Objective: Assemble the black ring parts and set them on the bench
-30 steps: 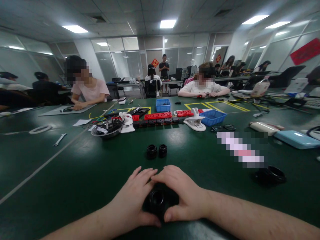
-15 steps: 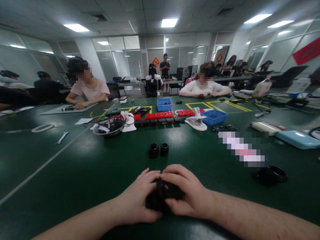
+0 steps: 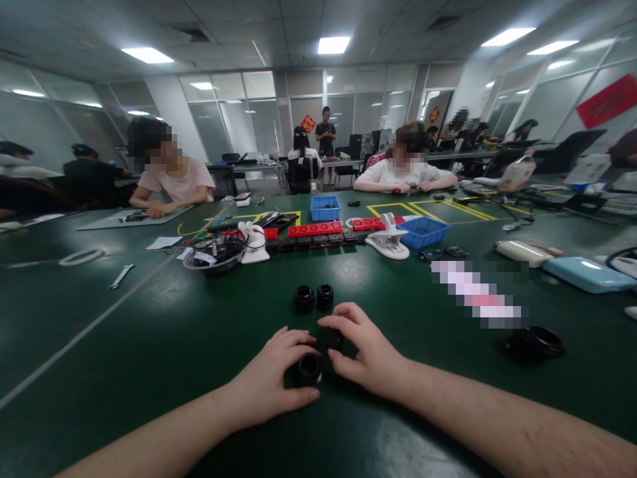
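My left hand [image 3: 269, 382] grips a black ring-shaped part [image 3: 308, 368] low on the green table [image 3: 149, 332], its hole facing me. My right hand [image 3: 365, 352] is just to its right, fingers curled around a smaller black piece [image 3: 334, 339]. The two hands nearly touch. Two more small black round parts [image 3: 313, 297] stand side by side on the table just beyond my fingertips.
A larger black ring [image 3: 535, 342] lies at the right. Farther back are a bowl of wires [image 3: 213, 255], red and black power strips [image 3: 313, 234], a white clamp [image 3: 388, 240], blue baskets [image 3: 423, 232] and a wrench [image 3: 119, 276]. People sit across the table.
My hands have moved forward on the table and come slightly apart. The black part, first cupped under both hands, now shows as two pieces, one in each hand.
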